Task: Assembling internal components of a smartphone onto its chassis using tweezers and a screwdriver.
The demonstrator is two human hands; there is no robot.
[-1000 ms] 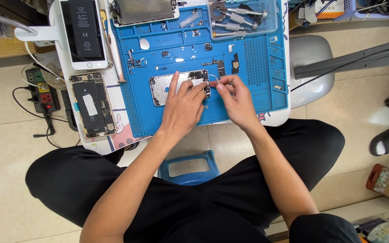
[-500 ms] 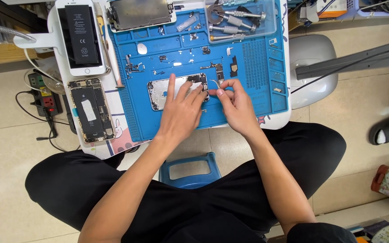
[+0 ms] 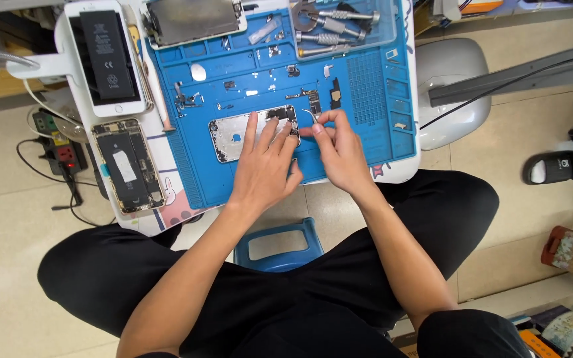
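detached dark screen (image 3: 193, 20) top, black-labelled battery (image 3: 105, 54) left

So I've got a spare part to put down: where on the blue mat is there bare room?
Free: the mat's right strip, between the right hand and the edge, and the front-left corner below the phone shell. Crowded: the top, with the clear tool tray, screen panel and scattered small parts.

Work mat: bright blue silicone mat (image 3: 366, 99), moulded grid squares
Phone shell: silver metal phone housing (image 3: 233, 136)
Battery: black rectangular battery (image 3: 104, 53) in a white phone frame (image 3: 74, 63)
Stool: blue plastic stool (image 3: 276, 245)
Trousers: plain black trousers (image 3: 339, 285)
Floor: beige tiled floor (image 3: 8, 219)
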